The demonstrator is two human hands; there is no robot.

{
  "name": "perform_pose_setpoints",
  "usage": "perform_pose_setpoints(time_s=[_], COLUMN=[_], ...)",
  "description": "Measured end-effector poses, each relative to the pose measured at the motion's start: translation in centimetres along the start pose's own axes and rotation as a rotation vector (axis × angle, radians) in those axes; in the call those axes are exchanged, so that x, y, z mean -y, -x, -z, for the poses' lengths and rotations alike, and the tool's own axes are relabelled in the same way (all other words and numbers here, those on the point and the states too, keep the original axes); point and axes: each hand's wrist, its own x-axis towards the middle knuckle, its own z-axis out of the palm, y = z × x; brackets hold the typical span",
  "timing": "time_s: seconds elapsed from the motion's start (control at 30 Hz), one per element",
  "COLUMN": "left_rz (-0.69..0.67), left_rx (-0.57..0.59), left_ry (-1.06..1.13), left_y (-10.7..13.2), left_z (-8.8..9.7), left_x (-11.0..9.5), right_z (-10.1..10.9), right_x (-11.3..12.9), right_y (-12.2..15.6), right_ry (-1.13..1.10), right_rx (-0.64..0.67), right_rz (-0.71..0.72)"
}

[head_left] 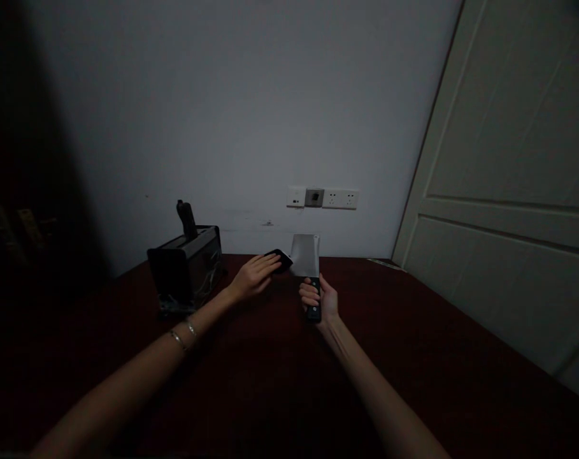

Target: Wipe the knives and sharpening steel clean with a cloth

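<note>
A cleaver is held upright in my right hand, its fingers wrapped round the black handle and the broad metal blade pointing up. In my left hand is a flat black piece with a pale edge, pressed under my fingers. Its tip lies close to the left edge of the blade; I cannot tell whether they touch. What kind of thing the black piece is does not show in this dim light.
On the dark red table, a knife block with a black handle sticking up stands to the left. Behind it is a pale wall with a row of sockets. A white panelled door borders the right side.
</note>
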Motion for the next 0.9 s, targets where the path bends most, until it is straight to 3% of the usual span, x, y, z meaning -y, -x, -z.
perform_pose_setpoints(time_s=[0.1,0.2,0.33,0.43,0.53,0.63,0.83,0.9], left_rz=[0.462,0.723,0.76,0.739,0.756,0.827,1.019,1.06], left_rx=[-0.221,-0.156,0.054,0.256,0.361,0.354,0.2,0.208], left_ry=[0.082,0.235,0.366,0.509,0.642,0.752,0.966,1.074], left_y=[1.7,2.8,3.4,3.5,3.7,3.8,3.1,2.9], left_z=[-1.9,-3.8,-4.6,-4.2,-3.5,-3.3,-2.9,-2.3], left_x=[-0.6,-1.6,-3.2,-4.0,-4.5,-4.6,-3.5,-3.3], right_z=[0.4,0.6,0.5,0.4,0.2,-0.1,-0.4,-0.4], right_x=[0.3,0.3,0.1,-0.2,-0.5,-1.0,-1.7,-1.9], right_y=[0.0,0.0,-0.3,-0.4,-0.3,-0.1,-0.1,-0.2], right_ry=[0.047,0.083,0.152,0.212,0.276,0.327,0.565,0.659], right_rx=[-0.013,-0.031,-0.08,-0.121,-0.16,-0.194,-0.22,-0.24], right_rz=[0.036,0.052,0.055,0.057,0.071,0.092,0.162,0.195])
